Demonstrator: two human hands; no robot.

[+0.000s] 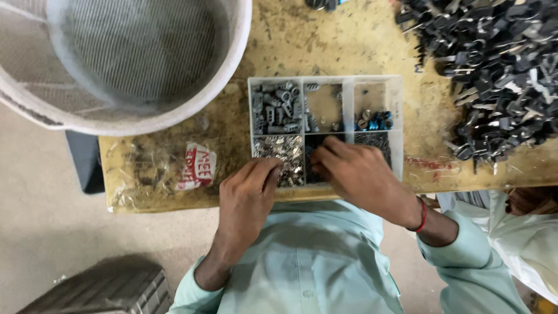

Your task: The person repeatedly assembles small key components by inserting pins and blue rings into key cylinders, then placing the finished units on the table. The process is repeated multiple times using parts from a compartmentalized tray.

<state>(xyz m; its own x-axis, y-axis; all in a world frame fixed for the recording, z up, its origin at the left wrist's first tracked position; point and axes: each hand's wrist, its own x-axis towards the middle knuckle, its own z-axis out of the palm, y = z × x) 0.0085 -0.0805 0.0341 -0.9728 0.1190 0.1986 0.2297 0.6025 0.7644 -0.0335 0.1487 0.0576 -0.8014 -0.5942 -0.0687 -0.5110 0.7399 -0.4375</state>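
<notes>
A clear plastic compartment tray (396, 116) lies on a worn wooden bench. Its cells hold small grey metal parts (276, 107), tiny silver pieces (278, 148), dark bits and a few blue-tipped parts (375, 121). My left hand (249, 195) rests at the near-left cell, fingertips curled into the silver pieces. My right hand (361, 174) covers the near-middle cell, fingers bent down into it. What the fingers pinch is hidden. A red thread circles my right wrist.
A big white mesh basket (192, 99) overhangs the bench at the far left. A heap of dark keys (500, 70) fills the far right. A crumpled clear bag with a red label (197, 166) lies left of the tray. A grey crate (104, 288) stands on the floor.
</notes>
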